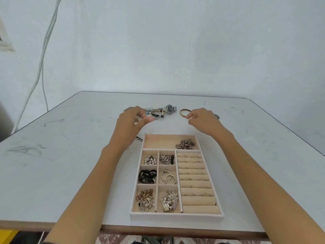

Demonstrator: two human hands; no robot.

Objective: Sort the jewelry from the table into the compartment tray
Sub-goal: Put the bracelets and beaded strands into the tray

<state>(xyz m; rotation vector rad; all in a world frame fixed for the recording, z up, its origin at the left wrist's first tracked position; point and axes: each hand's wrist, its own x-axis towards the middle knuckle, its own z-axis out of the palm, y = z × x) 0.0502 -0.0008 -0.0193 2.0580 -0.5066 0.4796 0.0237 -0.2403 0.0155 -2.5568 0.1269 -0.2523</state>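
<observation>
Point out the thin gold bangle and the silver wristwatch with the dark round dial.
thin gold bangle [180, 113]: head view, on its left rim.
silver wristwatch with the dark round dial [169, 108]: head view, on the dial.

Bare room, scuffed white table [70, 147], plain wall [175, 41] (loose cables [41, 62])

The left hand [130, 120] has blurred fingers [149, 118]; the right hand [202, 120] hides most of a dark piece [217, 116].
</observation>
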